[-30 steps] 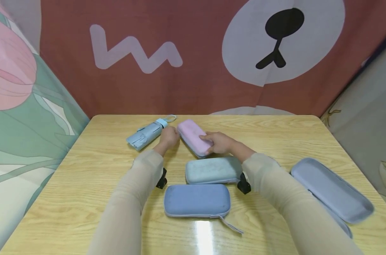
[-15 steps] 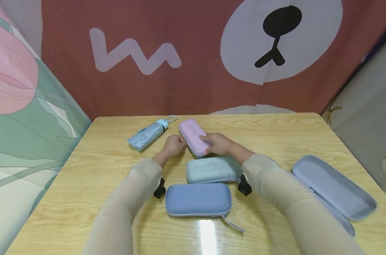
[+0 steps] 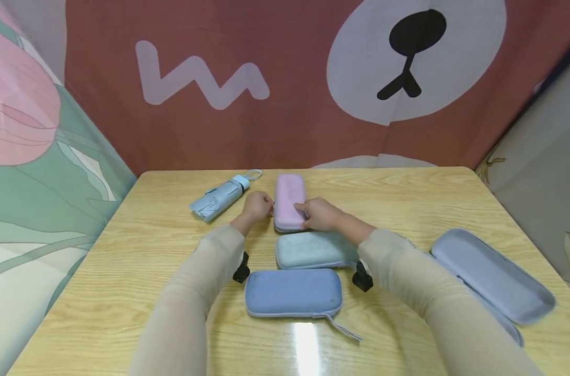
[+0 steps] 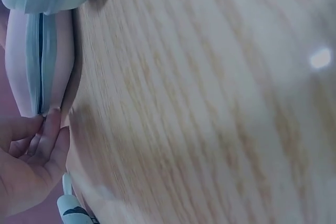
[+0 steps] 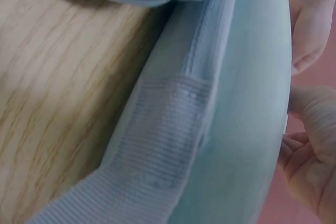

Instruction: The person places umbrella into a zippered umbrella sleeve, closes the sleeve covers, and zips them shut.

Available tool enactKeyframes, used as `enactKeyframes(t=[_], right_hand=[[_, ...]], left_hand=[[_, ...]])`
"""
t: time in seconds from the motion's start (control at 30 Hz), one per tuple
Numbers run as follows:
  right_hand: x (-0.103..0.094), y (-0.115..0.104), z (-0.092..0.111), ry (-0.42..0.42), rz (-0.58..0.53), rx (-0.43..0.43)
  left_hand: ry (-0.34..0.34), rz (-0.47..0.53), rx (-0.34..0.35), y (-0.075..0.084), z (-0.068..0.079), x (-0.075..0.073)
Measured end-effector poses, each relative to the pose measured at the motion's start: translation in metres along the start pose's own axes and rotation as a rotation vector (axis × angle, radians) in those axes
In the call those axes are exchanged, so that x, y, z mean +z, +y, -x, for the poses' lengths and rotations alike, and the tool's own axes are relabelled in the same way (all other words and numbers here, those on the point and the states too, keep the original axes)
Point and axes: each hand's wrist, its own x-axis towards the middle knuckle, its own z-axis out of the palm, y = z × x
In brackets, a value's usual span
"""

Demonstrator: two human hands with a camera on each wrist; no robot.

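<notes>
A pink zippered pencil case (image 3: 289, 201) lies lengthwise at the back middle of the table. My right hand (image 3: 324, 213) grips its right side near the front end, thumb on top. At its left side my left hand (image 3: 258, 206) pinches at the zipper (image 4: 41, 66) with thumb and fingertips; the small pull between them is mostly hidden. In the right wrist view the mint case blocks most of the pink one, and my right hand (image 5: 315, 150) shows beyond it. Just in front sits the mint pencil case (image 3: 313, 250), then a blue pencil case (image 3: 293, 293) with a strap.
A folded light-blue umbrella (image 3: 220, 198) lies left of my left hand. On the right, an opened grey-blue case (image 3: 493, 277) lies partly under my right sleeve. A printed cloth (image 3: 285, 136) hangs behind the table's back edge.
The pink case has turned from slanting to nearly straight, its far end swinging right. My left hand moved right to its side, fingers at the zipper. My right hand kept its hold.
</notes>
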Motion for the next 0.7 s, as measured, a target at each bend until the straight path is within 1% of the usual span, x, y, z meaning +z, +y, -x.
enactKeyframes(t=[0.07, 0.1, 0.17, 0.2, 0.23, 0.27, 0.3, 0.37, 0.43, 0.53, 0.63, 0.7], right_hand=[[0.000, -0.004, -0.001, -0.016, 0.014, -0.019], [0.000, -0.005, -0.002, -0.016, 0.025, -0.027], [0.001, -0.007, -0.003, -0.008, 0.042, -0.039], [0.001, -0.007, -0.003, 0.000, 0.060, -0.044], [0.001, -0.007, -0.004, 0.011, 0.081, -0.046], [0.001, -0.006, -0.004, 0.026, 0.100, -0.050], [0.001, -0.005, -0.004, 0.043, 0.118, -0.055], [0.001, -0.003, -0.006, 0.067, 0.146, -0.067], [0.001, 0.001, -0.008, 0.071, 0.163, -0.087], [0.000, 0.004, -0.012, 0.044, 0.168, -0.150], [0.001, 0.005, -0.015, -0.014, 0.165, -0.218], [0.002, 0.005, -0.016, -0.041, 0.166, -0.252]], left_hand=[[0.006, -0.048, -0.013, -0.037, -0.034, 0.019], [0.016, -0.067, -0.010, -0.052, -0.049, 0.027], [0.038, -0.105, -0.001, -0.070, -0.065, 0.034], [0.042, -0.114, 0.003, -0.074, -0.069, 0.035], [0.043, -0.120, 0.004, -0.074, -0.070, 0.035], [0.038, -0.118, 0.000, -0.072, -0.068, 0.033], [0.034, -0.114, -0.001, -0.067, -0.064, 0.030], [0.021, -0.103, -0.010, -0.053, -0.051, 0.021], [0.017, -0.096, 0.000, -0.036, -0.036, 0.011], [0.022, -0.108, 0.030, -0.013, -0.015, -0.001], [0.030, -0.122, 0.068, 0.007, 0.004, -0.011], [-0.014, -0.108, 0.056, 0.023, 0.018, -0.022]])
